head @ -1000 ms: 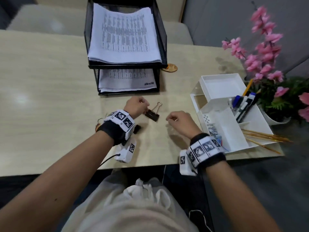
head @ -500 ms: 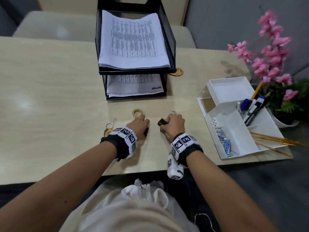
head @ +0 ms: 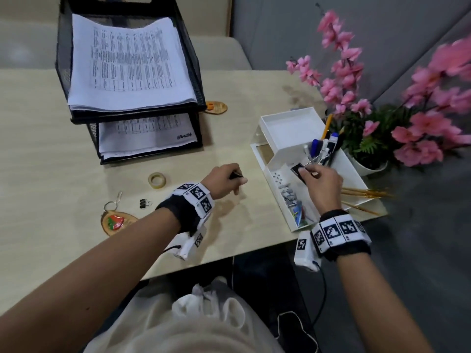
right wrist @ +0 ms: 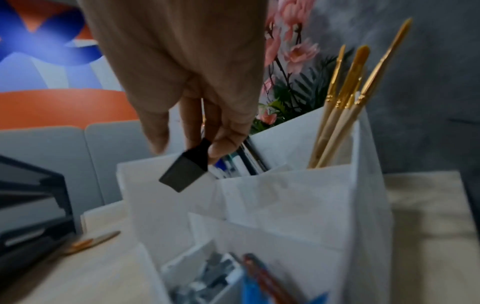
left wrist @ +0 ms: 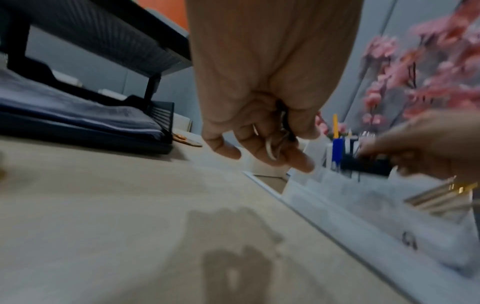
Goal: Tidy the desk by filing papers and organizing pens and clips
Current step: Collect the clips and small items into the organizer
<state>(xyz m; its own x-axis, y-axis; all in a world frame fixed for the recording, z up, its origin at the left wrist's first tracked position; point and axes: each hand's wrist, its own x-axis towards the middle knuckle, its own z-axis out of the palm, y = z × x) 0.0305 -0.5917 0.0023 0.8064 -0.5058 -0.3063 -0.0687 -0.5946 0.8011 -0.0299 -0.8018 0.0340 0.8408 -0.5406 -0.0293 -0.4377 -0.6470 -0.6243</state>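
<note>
My right hand [head: 304, 171] pinches a large black binder clip [head: 298, 171] above the white desk organizer [head: 288, 128]. In the right wrist view this clip [right wrist: 184, 172] hangs from my fingertips over the organizer's front compartments [right wrist: 285, 205]. My left hand [head: 235, 178] hovers over the desk just left of the organizer. Its curled fingers grip another black binder clip [left wrist: 284, 125], mostly hidden inside them. A small black binder clip [head: 144, 202] lies on the desk to the left. Pens [head: 323, 149] stand in the organizer. Papers fill the black two-tier tray [head: 127, 72].
A tape roll [head: 157, 180] and a wooden keychain [head: 114, 220] lie left of my left arm. Paintbrushes [head: 364, 193] stick out of the organizer's right side. A pot of pink flowers [head: 356, 103] stands behind it. Another keychain [head: 216, 107] lies beside the tray.
My right hand has carried the large binder clip from the middle of the desk to above the organizer. My left hand has moved right, gripping another clip.
</note>
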